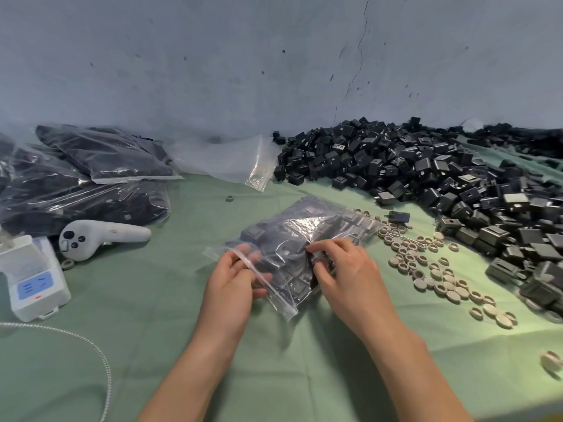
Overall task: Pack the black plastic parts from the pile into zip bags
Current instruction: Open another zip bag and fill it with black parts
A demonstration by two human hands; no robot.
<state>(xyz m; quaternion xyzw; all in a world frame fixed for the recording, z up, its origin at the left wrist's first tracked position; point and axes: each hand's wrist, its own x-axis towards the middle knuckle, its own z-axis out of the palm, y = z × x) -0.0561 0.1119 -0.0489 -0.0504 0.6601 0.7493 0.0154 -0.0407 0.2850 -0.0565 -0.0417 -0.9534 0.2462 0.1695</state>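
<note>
Left hand point(231, 283) pinches zip bag point(294, 231), mouth nearward.

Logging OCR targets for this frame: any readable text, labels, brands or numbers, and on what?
No text reads.
White box: blue panel bears pale marks, too blurred to read.
White controller: dark buttons, no lettering visible.
Centre zip bag, black parts: no legible print.
</note>
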